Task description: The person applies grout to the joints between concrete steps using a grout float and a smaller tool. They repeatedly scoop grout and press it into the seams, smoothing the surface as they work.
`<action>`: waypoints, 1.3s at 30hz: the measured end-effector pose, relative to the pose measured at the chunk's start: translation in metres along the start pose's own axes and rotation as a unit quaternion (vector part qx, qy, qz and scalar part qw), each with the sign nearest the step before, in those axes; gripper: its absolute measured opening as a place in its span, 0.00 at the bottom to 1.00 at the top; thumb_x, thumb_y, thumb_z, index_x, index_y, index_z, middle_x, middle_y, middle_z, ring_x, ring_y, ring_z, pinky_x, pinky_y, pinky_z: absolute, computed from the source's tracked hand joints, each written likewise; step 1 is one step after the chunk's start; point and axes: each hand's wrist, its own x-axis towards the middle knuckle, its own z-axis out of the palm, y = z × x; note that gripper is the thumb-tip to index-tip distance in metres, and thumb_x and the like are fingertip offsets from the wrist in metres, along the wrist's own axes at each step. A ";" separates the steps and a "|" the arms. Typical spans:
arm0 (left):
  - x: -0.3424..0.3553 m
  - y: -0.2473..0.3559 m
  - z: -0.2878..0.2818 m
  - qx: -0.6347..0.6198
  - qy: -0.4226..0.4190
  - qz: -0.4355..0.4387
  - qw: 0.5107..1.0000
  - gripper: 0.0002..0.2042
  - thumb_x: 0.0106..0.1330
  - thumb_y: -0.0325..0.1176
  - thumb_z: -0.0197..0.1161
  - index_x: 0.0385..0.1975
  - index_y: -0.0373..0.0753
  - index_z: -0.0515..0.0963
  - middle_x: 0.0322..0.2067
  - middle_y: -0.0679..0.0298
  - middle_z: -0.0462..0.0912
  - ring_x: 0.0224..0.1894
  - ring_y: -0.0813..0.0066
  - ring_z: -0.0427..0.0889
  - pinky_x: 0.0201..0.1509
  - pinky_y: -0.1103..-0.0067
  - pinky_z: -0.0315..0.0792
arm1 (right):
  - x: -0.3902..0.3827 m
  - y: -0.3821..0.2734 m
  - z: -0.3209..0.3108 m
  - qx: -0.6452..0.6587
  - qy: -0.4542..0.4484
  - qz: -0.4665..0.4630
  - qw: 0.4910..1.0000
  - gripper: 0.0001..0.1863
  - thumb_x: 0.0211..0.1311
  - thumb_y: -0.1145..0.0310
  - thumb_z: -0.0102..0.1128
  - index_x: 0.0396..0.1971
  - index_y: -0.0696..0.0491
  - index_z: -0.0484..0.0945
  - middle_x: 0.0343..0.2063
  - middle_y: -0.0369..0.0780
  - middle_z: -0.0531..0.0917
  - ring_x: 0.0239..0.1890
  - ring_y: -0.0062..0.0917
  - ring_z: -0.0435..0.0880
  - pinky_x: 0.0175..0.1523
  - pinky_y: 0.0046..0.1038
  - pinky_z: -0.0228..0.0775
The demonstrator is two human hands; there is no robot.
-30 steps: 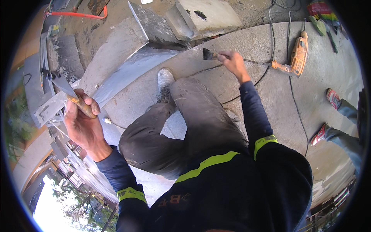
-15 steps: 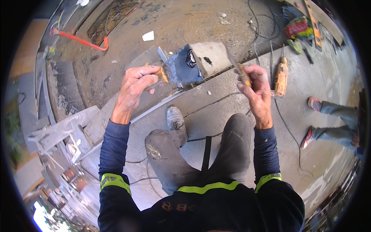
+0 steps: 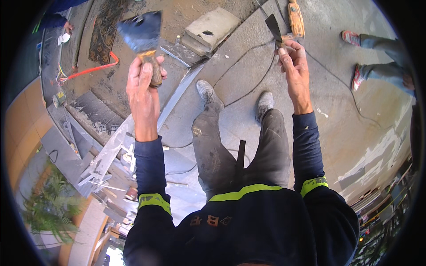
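My left hand (image 3: 144, 93) is closed round the worn handle of a wide putty knife (image 3: 141, 35). Its broad blade points up and away, with a dark blue-black smear of paste across it. In my right hand (image 3: 296, 73) is a narrower putty knife (image 3: 274, 29), pinched near the handle between thumb and fingers, its dark blade tilted up to the left. Both tools are held up, apart from each other. Beyond and between them lies a pale stone block (image 3: 213, 29) with a dark spot on top.
An orange power tool (image 3: 296, 21) lies past my right hand, its cable running over the concrete floor (image 3: 337, 48). Another person's legs (image 3: 384, 44) stand at the right. A person's hand (image 3: 68, 28) shows far left, near a bent orange pipe (image 3: 93, 71). A metal strip (image 3: 179, 93) edges the step.
My view has shifted. My left hand has drawn the wide putty knife away from the stone block, leftward, and turned its blade upward. The right hand still holds the narrow one, with its blade higher.
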 end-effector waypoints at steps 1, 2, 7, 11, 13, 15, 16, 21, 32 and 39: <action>-0.013 0.003 0.002 0.005 0.021 0.000 1.000 0.20 0.83 0.36 0.58 0.67 0.32 0.68 0.54 0.51 0.84 0.47 0.69 0.84 0.56 0.70 0.78 | -0.015 0.008 0.000 0.030 0.024 0.044 0.998 0.19 0.81 0.59 0.63 0.63 0.51 0.75 0.43 0.35 0.86 0.40 0.16 0.78 0.46 0.22 0.73; -0.026 0.001 0.006 -0.006 0.043 -0.015 0.999 0.19 0.83 0.35 0.58 0.67 0.34 0.67 0.55 0.52 0.83 0.47 0.69 0.84 0.56 0.70 0.79 | -0.030 0.018 0.004 0.066 0.041 0.072 0.994 0.20 0.82 0.55 0.61 0.62 0.51 0.75 0.41 0.35 0.86 0.37 0.15 0.77 0.42 0.21 0.71; -0.082 -0.034 -0.008 -0.034 0.102 -0.134 0.985 0.16 0.83 0.35 0.59 0.65 0.41 0.67 0.52 0.56 0.83 0.46 0.72 0.83 0.52 0.70 0.81 | -0.088 0.083 0.052 0.174 0.057 0.239 0.954 0.21 0.86 0.53 0.53 0.63 0.53 0.73 0.43 0.36 0.85 0.38 0.17 0.80 0.43 0.21 0.72; -0.084 -0.069 -0.053 0.036 0.093 -0.167 0.981 0.15 0.82 0.35 0.63 0.61 0.39 0.71 0.48 0.60 0.85 0.40 0.77 0.82 0.46 0.76 0.78 | -0.126 0.129 0.111 0.160 0.089 0.276 0.944 0.19 0.86 0.58 0.52 0.62 0.56 0.74 0.45 0.38 0.86 0.43 0.20 0.83 0.52 0.23 0.76; -0.079 -0.085 -0.079 0.099 0.051 -0.165 0.980 0.13 0.81 0.34 0.63 0.57 0.36 0.73 0.45 0.61 0.85 0.40 0.79 0.81 0.46 0.78 0.76 | -0.138 0.148 0.144 0.161 0.117 0.305 0.931 0.18 0.86 0.59 0.53 0.61 0.57 0.75 0.45 0.37 0.85 0.46 0.20 0.83 0.55 0.24 0.75; -0.079 -0.103 -0.104 0.145 0.028 -0.168 0.975 0.10 0.80 0.32 0.64 0.52 0.33 0.76 0.43 0.62 0.86 0.38 0.81 0.79 0.45 0.81 0.73 | -0.142 0.170 0.173 0.120 0.131 0.312 0.934 0.18 0.85 0.58 0.54 0.60 0.57 0.76 0.44 0.36 0.84 0.47 0.20 0.82 0.55 0.25 0.75; -0.082 -0.113 -0.115 0.158 0.018 -0.187 0.969 0.10 0.80 0.32 0.64 0.52 0.33 0.77 0.43 0.62 0.86 0.38 0.81 0.79 0.45 0.81 0.73 | -0.143 0.182 0.188 0.096 0.138 0.325 0.931 0.18 0.85 0.58 0.54 0.59 0.57 0.77 0.44 0.35 0.84 0.47 0.20 0.82 0.55 0.25 0.75; -0.107 -0.149 -0.160 0.259 -0.036 -0.221 0.940 0.09 0.79 0.30 0.65 0.52 0.33 0.78 0.41 0.66 0.83 0.40 0.83 0.77 0.46 0.82 0.73 | -0.128 0.252 0.264 0.070 0.184 0.279 0.940 0.17 0.82 0.59 0.61 0.56 0.57 0.80 0.42 0.33 0.84 0.48 0.18 0.80 0.58 0.24 0.72; -0.113 -0.190 -0.206 0.265 -0.043 -0.255 0.929 0.10 0.80 0.28 0.63 0.54 0.36 0.73 0.48 0.62 0.85 0.46 0.81 0.80 0.54 0.81 0.74 | -0.106 0.301 0.338 0.198 0.146 0.217 0.945 0.12 0.82 0.63 0.61 0.56 0.53 0.81 0.45 0.32 0.82 0.49 0.17 0.79 0.59 0.23 0.71; -0.107 -0.198 -0.211 0.275 -0.053 -0.242 0.929 0.12 0.79 0.27 0.63 0.57 0.35 0.70 0.49 0.57 0.86 0.49 0.76 0.83 0.58 0.78 0.76 | -0.088 0.289 0.345 0.178 0.192 0.147 0.954 0.12 0.77 0.65 0.66 0.54 0.53 0.83 0.44 0.34 0.84 0.48 0.23 0.82 0.57 0.27 0.74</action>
